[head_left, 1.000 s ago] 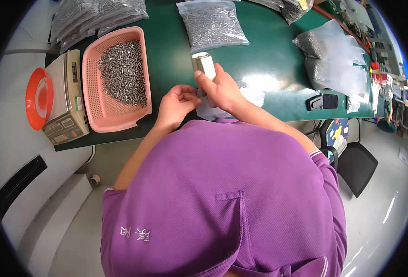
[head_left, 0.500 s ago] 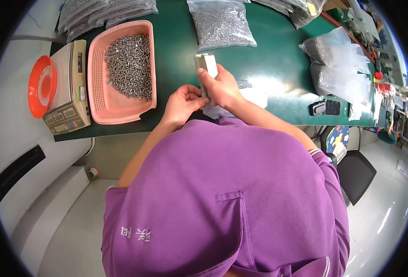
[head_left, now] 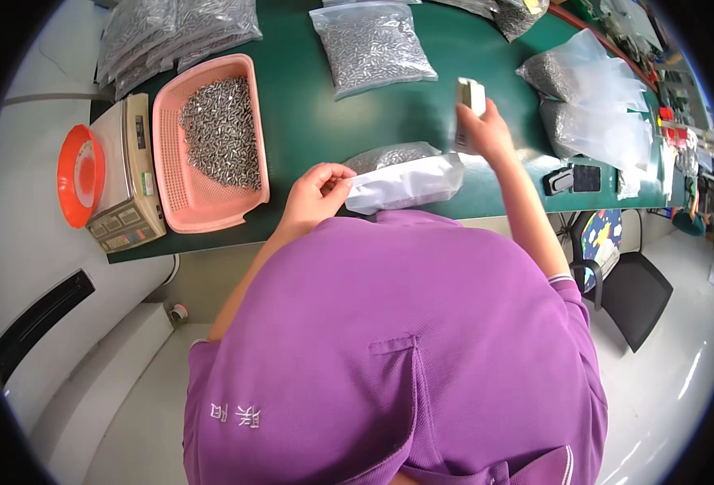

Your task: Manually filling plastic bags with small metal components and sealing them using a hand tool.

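Observation:
My left hand (head_left: 318,192) pinches the left corner of a clear plastic bag (head_left: 409,182) at the table's near edge. Small metal pieces fill the far part of this bag, and its flat empty end lies toward me. My right hand (head_left: 490,131) is raised to the right of the bag, its fingers wrapped round a pale boxy hand-held device (head_left: 472,97). The device is apart from the bag and slightly blurred.
A pink plastic basket (head_left: 163,145) of small metal pins stands left, beside a scale (head_left: 122,174) carrying a red dish (head_left: 80,178). A filled bag (head_left: 373,48) lies ahead; more are stacked far left. Open filled bags (head_left: 575,97) and a dark clip-like object (head_left: 558,181) lie right.
My right hand has moved right with the device, away from my left hand, uncovering the bag. My left hand stays at the bag's left corner. The whole view has shifted slightly.

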`<state>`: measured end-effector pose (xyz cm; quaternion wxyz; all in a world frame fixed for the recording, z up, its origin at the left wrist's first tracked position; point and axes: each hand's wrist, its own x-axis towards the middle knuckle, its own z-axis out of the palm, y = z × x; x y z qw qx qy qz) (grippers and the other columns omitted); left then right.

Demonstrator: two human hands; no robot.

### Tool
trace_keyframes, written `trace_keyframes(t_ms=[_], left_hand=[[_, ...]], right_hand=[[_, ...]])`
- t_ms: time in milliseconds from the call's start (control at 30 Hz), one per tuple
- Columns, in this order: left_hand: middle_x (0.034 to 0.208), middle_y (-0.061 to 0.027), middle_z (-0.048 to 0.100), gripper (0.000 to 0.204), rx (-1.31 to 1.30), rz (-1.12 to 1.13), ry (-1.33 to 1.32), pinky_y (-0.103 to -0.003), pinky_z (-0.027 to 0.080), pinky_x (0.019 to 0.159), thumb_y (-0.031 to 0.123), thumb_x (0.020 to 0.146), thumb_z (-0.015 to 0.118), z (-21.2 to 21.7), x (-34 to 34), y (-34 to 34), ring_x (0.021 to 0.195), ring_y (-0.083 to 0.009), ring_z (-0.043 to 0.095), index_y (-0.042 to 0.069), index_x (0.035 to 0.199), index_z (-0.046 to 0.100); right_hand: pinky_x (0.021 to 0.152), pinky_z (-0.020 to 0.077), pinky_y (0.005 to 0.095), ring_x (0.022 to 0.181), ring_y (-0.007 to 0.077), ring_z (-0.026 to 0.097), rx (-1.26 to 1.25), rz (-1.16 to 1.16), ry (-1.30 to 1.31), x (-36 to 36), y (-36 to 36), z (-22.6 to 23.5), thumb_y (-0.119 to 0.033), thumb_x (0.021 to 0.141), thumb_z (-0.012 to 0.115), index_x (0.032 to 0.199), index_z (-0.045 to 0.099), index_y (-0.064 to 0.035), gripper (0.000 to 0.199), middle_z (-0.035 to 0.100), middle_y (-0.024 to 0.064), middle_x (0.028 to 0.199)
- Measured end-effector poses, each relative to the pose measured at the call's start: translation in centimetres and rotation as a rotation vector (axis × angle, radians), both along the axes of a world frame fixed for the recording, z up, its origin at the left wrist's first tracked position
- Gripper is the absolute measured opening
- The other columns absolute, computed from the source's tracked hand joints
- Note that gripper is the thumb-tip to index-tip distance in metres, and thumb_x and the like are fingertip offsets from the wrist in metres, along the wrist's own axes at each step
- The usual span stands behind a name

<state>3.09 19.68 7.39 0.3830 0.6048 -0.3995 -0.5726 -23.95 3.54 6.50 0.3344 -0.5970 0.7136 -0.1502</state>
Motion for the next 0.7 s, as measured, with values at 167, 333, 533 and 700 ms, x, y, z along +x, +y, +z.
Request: trace_keyframes(t_ms=[167,333,533,700], left_hand=[[0.079,-0.0038,0.055,0.014,-0.031,-0.142,-0.244,-0.025,0.042,0.057,0.011,0.079,0.067,1.9,-0.6,-1.3,0.062,-0.0103,0.051,0.001,0.087,0.062],[0.077,-0.0043,0.058,0.013,-0.121,-0.152,-0.331,-0.026,0.042,0.057,0.011,0.078,0.068,0.7,-0.2,-1.4,0.063,-0.0114,0.052,0.001,0.082,0.063],[0.076,-0.0061,0.06,0.01,-0.322,-0.189,-0.328,-0.027,0.045,0.063,0.009,0.075,0.07,2.0,-0.2,-0.8,0.071,-0.016,0.059,0.001,0.078,0.065],[0.069,-0.0099,0.057,0.011,-0.669,-0.357,-0.336,-0.033,0.044,0.059,0.011,0.075,0.065,2.2,0.3,1.5,0.067,-0.0238,0.058,0.001,0.078,0.063]], right_hand=[[0.084,0.0475,0.042,0.095,0.0324,0.061,0.101,0.168,0.447,-7.6,1.2,-2.2,-0.038,0.075,0.066,0.114,0.056,-0.0052,0.052,0.06,0.0186,0.104],[0.089,0.0442,0.0404,0.105,0.0335,0.054,-0.46,0.392,0.379,-6.0,3.3,-0.5,-0.028,0.079,0.066,0.116,0.056,-0.0069,0.044,0.056,0.0149,0.115],[0.075,0.0484,0.0387,0.086,0.0295,0.058,-0.217,0.776,-0.131,-2.6,6.2,4.7,-0.019,0.073,0.068,0.091,0.064,-0.0083,0.022,0.06,0.0098,0.085],[0.061,0.0484,0.0381,0.072,0.0262,0.057,-0.397,0.864,-0.067,-3.7,10.8,7.3,-0.015,0.067,0.07,0.076,0.062,-0.0109,0.013,0.056,0.0056,0.071]])
